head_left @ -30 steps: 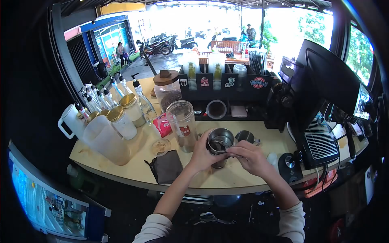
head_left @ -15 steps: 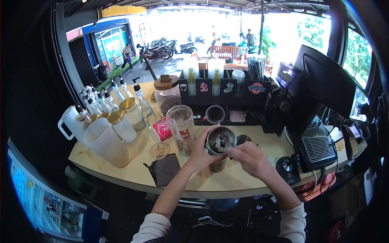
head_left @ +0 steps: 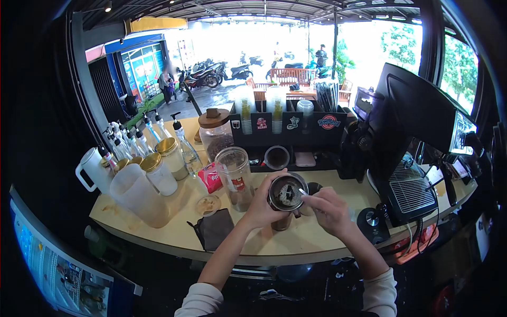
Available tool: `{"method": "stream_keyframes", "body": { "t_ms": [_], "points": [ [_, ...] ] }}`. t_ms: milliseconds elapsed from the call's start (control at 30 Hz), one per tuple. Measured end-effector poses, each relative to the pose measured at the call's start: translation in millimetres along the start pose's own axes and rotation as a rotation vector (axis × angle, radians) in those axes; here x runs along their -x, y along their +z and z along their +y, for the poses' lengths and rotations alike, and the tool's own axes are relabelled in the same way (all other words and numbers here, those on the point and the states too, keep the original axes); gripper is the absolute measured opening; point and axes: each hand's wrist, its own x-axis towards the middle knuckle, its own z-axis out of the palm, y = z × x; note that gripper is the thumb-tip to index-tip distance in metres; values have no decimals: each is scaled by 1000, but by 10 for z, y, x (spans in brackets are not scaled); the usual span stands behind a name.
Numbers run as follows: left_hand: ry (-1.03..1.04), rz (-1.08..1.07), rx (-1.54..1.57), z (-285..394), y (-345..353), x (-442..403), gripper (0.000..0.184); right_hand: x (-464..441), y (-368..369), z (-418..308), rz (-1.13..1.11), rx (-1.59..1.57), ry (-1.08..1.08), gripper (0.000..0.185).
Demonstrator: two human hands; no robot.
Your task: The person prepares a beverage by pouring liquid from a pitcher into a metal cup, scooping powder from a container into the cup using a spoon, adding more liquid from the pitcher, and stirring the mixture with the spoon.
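A metal cup (head_left: 273, 197) with dark, foamy liquid inside is held by my left hand (head_left: 262, 206), fingers and thumb wrapped around its left side. Pinched in my right hand (head_left: 328, 210) is a thin utensil (head_left: 302, 192) whose pale tip shows at the cup's right rim; its kind is hard to make out. Under the cup, a glass of brown liquid (head_left: 281, 224) stands partly hidden. A tall clear jar (head_left: 235, 182) with a red label stands left of my left hand. Near it lie a dark folded cloth (head_left: 217, 231) and a round clear lid (head_left: 208, 205).
A frosted pitcher (head_left: 138, 196), gold-lidded jars (head_left: 159, 174) and several pump bottles crowd the left. Behind are a jar with a wooden lid (head_left: 214, 119) and a black cup organizer (head_left: 282, 123). A monitor (head_left: 422, 103) and a machine with a grille (head_left: 413, 182) stand right.
My right hand has moved slightly back and down from the cup, and the utensil's tip is now visible. My left hand still holds the cup. The view has shifted slightly.
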Motion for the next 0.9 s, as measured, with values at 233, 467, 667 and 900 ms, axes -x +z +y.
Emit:
{"method": "stream_keyframes", "body": {
  "t_ms": [233,467,667,900],
  "points": [
    [-33,18,102,8,-10,-10,94,116,71,-104,36,-99,166,26],
    [-28,13,37,31,4,19,91,162,131,-126,-63,-244,197,22],
    [-18,16,38,128,11,27,87,148,102,-110,-32,-249,222,21],
    [12,19,-16,142,-3,41,85,137,87,-125,-67,-293,266,20]
  ]
}}
